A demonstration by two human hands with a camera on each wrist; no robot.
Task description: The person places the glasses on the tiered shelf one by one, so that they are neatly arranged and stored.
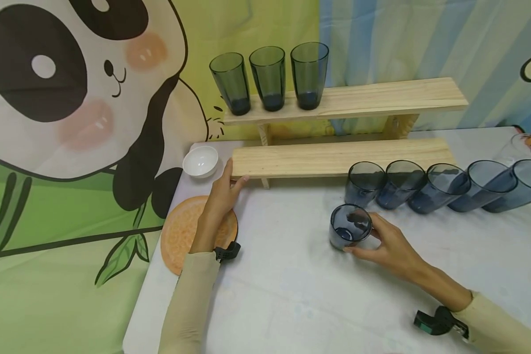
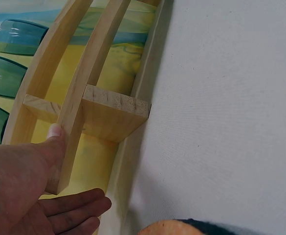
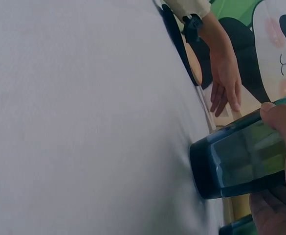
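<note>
Head view shows a blue glass tumbler [image 1: 347, 229] clasped in the right hand [image 1: 388, 248], the left hand [image 1: 221, 195] straight-fingered against the wooden shelf [image 1: 314, 160]; I judge that tumbler stiff, slick, fragile, best held mid-wall.

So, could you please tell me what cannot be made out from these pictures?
Head view: part of the round orange board, hidden by the left arm.
Left wrist view: most of that board, cut off by the bottom edge.
Head view: the outer side of the far-right blue glass, cut off by the right edge.
Right wrist view: the rim of the held glass, beyond the right edge.
</note>
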